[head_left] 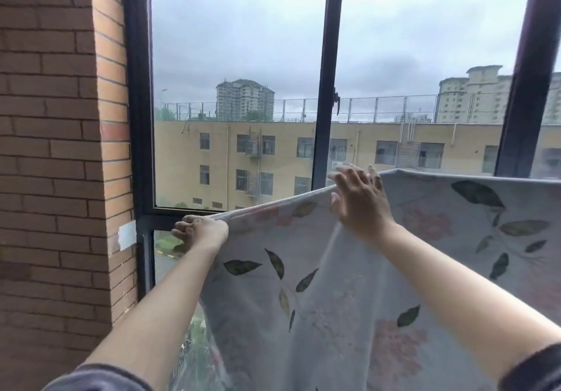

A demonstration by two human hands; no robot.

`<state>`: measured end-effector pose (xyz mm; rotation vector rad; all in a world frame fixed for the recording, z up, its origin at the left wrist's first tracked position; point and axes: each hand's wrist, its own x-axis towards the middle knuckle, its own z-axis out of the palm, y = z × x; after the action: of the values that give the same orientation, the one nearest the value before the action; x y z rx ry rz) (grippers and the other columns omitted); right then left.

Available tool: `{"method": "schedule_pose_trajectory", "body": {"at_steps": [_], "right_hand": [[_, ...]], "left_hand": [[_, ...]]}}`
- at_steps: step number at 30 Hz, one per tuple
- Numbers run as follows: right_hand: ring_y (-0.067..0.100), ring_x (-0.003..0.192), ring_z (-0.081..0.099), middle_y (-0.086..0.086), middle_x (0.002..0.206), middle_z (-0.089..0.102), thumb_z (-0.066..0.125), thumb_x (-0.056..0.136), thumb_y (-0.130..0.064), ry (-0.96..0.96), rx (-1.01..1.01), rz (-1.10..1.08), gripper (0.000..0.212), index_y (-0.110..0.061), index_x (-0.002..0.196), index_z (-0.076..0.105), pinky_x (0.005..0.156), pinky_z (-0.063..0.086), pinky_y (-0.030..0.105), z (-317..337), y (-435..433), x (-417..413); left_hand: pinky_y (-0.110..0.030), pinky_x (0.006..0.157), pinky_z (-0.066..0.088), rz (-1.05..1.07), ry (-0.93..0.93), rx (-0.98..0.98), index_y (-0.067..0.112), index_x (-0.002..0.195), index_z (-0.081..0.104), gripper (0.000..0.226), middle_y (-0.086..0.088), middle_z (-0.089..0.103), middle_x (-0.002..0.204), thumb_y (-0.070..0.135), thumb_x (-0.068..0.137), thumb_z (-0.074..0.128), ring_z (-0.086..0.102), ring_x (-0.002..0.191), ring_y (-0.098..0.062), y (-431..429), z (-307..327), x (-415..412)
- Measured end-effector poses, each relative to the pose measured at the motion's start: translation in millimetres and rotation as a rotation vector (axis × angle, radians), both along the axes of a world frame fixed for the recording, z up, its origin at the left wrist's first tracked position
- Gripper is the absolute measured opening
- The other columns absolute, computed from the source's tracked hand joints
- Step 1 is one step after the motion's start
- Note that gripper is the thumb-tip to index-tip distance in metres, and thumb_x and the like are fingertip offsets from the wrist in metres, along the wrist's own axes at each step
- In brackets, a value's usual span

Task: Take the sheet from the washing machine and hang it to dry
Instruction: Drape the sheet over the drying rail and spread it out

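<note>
The sheet (pixel 349 284) is pale grey with dark leaves and pink flowers. It hangs down in front of the window, and its top edge runs from lower left up to the right. My left hand (pixel 202 232) grips the left end of that top edge, fingers curled round the bunched cloth. My right hand (pixel 359 199) rests against the top edge further right, fingers straight and spread over the fold. What the sheet hangs over is hidden by the cloth.
A brick wall (pixel 54 163) fills the left side. Dark window frames (pixel 324 87) stand behind the sheet, with a handle (pixel 336 99) on the middle post. A white patch (pixel 127 235) sticks to the brick beside the frame. Buildings lie outside the glass.
</note>
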<state>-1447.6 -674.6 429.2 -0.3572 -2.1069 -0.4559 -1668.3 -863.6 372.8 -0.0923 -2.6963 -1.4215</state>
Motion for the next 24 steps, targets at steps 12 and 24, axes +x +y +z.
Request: {"method": "schedule_pose_trajectory", "body": {"at_steps": [12,24], "right_hand": [[0.027,0.083,0.059,0.004,0.092,0.067,0.019,0.095,-0.046,0.114,-0.132,-0.151,0.050,-0.016,0.094,0.059,0.083,0.035,0.039,25.9,106.9,102.4],[0.027,0.071,0.062,0.003,0.079,0.065,0.030,0.094,-0.053,-0.013,0.045,-0.041,0.049,-0.014,0.090,0.059,0.072,0.044,0.037,31.6,180.6,176.1]], "left_hand": [[-0.042,0.099,0.038,-0.694,0.750,0.185,0.017,0.115,0.052,0.028,-0.003,0.053,0.121,0.027,0.091,0.043,0.048,0.110,-0.017,140.2,83.9,182.9],[-0.034,0.082,0.030,-0.428,1.079,-0.045,0.018,0.094,0.054,0.036,0.000,0.062,0.095,0.047,0.097,0.033,0.053,0.093,-0.022,203.5,73.3,221.5]]}}
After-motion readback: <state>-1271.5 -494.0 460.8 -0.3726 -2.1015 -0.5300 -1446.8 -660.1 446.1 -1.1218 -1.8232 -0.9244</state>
